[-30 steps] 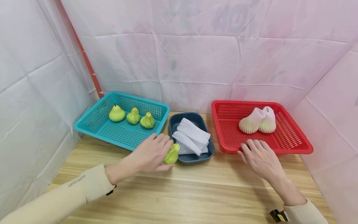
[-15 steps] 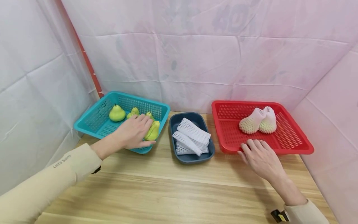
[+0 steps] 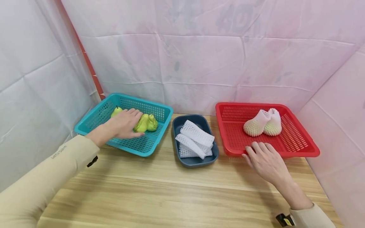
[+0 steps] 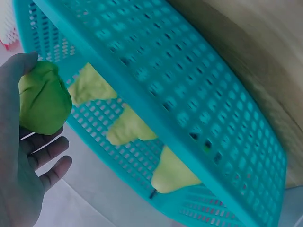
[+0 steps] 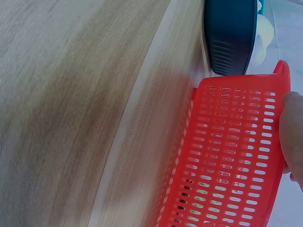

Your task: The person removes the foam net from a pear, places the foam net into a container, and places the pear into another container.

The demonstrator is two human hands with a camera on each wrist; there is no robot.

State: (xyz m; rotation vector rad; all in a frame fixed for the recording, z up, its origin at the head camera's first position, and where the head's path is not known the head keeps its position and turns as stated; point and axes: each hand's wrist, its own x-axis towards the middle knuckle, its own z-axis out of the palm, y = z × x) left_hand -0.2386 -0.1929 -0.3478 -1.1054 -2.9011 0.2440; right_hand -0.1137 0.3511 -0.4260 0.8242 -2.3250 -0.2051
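Observation:
In the head view my left hand is over the teal basket, holding a creased, yellow-green, pear-shaped fruit. The left wrist view shows that fruit between thumb and fingers, by the basket's rim. Inside the basket lie two more creased fruits, one just right of the held one and one hidden from the head view by my hand. A smooth pear with a stem is partly covered. My right hand grips the near rim of the red basket, fingers over it and thumb outside.
Between the baskets stands a dark blue tray with several white foam net sleeves. Two pear-shaped fruits in foam nets sit in the red basket. White cloth walls enclose the wooden table.
My left hand has carried the creased fruit leftward from beside the blue tray to over the teal basket. The right hand has stayed on the red basket's rim.

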